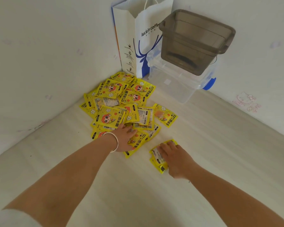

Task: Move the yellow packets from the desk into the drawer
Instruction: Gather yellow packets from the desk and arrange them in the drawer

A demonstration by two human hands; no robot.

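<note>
A heap of several yellow hand-warmer packets (120, 102) lies on the pale desk (203, 145), in the corner by the walls. My left hand (125, 138), with a silver bangle at the wrist, rests palm down on a packet (138, 142) at the near edge of the heap. To the right, apart from the heap, my right hand (174, 159) presses on a small stack of packets (159, 161), fingers over its top. No drawer is in view.
A white paper coffee bag (133, 38) stands in the corner behind the heap. To its right a clear plastic box with blue clips (184, 86) carries a tilted smoky-grey plastic bin (195, 41). Walls close in on the left and right.
</note>
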